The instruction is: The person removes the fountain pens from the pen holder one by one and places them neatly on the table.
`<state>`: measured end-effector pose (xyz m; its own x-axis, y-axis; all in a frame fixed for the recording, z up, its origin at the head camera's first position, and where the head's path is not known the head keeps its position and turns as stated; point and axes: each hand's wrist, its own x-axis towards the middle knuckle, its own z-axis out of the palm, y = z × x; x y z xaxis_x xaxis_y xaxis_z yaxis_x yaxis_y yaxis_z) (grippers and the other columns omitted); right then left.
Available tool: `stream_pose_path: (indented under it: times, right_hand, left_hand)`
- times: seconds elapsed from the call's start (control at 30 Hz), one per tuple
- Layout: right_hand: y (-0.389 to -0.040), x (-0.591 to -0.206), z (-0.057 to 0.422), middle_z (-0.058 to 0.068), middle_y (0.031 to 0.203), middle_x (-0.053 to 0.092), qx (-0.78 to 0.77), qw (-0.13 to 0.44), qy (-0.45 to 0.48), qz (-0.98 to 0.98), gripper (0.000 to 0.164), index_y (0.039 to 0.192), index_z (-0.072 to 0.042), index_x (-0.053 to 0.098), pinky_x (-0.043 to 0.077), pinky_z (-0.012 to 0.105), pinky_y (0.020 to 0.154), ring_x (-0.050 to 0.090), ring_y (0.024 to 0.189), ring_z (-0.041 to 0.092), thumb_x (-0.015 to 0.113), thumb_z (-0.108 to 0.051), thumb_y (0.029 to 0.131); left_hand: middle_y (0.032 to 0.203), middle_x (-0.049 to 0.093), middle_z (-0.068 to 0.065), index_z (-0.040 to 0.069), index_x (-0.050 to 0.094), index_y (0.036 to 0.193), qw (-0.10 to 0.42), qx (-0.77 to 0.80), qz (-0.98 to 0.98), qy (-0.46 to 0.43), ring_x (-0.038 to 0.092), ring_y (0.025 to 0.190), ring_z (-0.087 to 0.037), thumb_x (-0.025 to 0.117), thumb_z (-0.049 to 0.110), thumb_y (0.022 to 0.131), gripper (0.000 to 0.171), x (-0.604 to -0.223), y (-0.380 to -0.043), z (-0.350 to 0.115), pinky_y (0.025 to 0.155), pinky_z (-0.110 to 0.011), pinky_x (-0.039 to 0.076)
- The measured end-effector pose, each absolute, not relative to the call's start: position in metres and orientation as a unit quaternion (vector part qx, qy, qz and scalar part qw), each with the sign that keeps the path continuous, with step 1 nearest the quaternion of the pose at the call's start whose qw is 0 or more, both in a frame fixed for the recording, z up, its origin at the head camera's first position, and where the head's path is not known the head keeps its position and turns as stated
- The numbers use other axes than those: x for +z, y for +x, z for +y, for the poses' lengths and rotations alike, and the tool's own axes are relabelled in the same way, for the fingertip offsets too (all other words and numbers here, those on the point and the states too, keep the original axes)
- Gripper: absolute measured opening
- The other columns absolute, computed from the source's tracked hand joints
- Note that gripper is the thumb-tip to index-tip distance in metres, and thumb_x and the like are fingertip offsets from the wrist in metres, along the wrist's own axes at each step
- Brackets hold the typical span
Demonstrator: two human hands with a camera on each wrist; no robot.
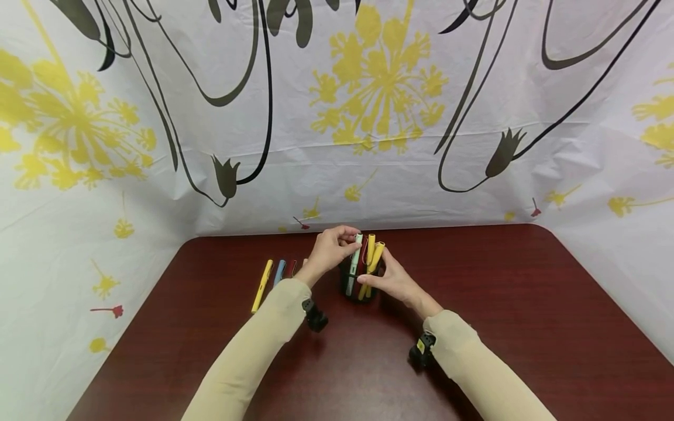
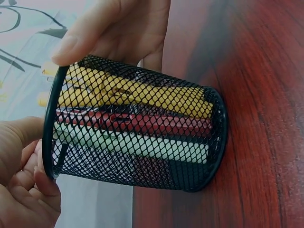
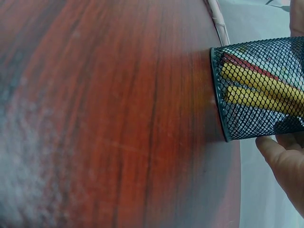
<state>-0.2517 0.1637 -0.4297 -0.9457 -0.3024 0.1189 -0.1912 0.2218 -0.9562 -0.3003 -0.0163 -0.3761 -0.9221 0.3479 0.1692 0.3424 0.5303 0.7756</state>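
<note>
A black mesh pen holder (image 2: 185,178) stands upright on the table. Through its mesh show a pale green pen (image 1: 355,257), a red pen (image 2: 166,122) and two yellow pens (image 1: 378,252). My left hand (image 1: 329,251) is at the holder's rim, its thumb and fingers pinching the top of the pale green pen; the thumb hides that end in the left wrist view. From the other side my right hand (image 1: 397,283) grips the pen holder, thumb on the near side near the rim and fingers around the far side, partly hidden.
Left of the holder, a yellow pen (image 1: 262,286), a blue pen (image 1: 279,272) and a dark red pen (image 1: 292,269) lie on the dark red wooden table (image 1: 358,362). My left arm partly covers this row. A patterned white cloth (image 1: 295,140) hangs behind the table.
</note>
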Motion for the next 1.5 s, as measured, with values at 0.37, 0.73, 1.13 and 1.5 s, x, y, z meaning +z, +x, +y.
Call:
stream_pose_path:
  times: [0.37, 0.73, 1.13, 1.5]
  right_hand:
    - [-0.252, -0.43, 0.163, 0.013, 0.155, 0.017, -0.612, 0.038, -0.165, 0.772, 0.082, 0.15, -0.014, 0.016, 0.021, 0.057, 0.111, 0.016, 0.142, 0.03, 0.067, -0.01, 0.087]
    - [-0.242, -0.414, 0.162, 0.018, 0.156, 0.01, -0.613, 0.059, -0.155, 0.772, 0.086, 0.15, -0.007, 0.011, 0.019, 0.059, 0.11, 0.011, 0.143, 0.033, 0.068, -0.011, 0.086]
    - [-0.249, -0.427, 0.164, 0.013, 0.157, 0.008, -0.608, 0.055, -0.152, 0.777, 0.089, 0.151, -0.013, 0.008, 0.022, 0.057, 0.11, 0.008, 0.144, 0.03, 0.069, -0.016, 0.086]
    - [-0.249, -0.429, 0.164, 0.014, 0.158, 0.003, -0.601, 0.053, -0.149, 0.783, 0.096, 0.152, -0.012, 0.004, 0.019, 0.058, 0.111, 0.004, 0.144, 0.03, 0.071, -0.025, 0.085]
  left_hand:
    - [0.097, 0.068, -0.003, 0.013, 0.066, 0.108, -0.028, 0.424, 0.875, 0.233, 0.064, 0.082, -0.013, 0.071, 0.025, 0.085, 0.026, -0.375, -0.288, -0.019, 0.065, -0.021, 0.052]
    - [0.093, 0.07, -0.001, 0.013, 0.063, 0.101, -0.05, 0.413, 0.878, 0.238, 0.066, 0.079, -0.012, 0.074, 0.028, 0.081, 0.027, -0.375, -0.281, -0.021, 0.065, -0.021, 0.052]
    - [0.094, 0.07, -0.005, 0.009, 0.063, 0.105, -0.075, 0.389, 0.875, 0.278, 0.068, 0.082, -0.014, 0.074, 0.023, 0.082, 0.029, -0.379, -0.277, -0.025, 0.067, -0.02, 0.054]
    - [0.091, 0.071, -0.006, 0.008, 0.066, 0.105, -0.123, 0.425, 0.864, 0.241, 0.068, 0.08, -0.015, 0.075, 0.027, 0.08, 0.033, -0.38, -0.275, -0.028, 0.068, -0.022, 0.055]
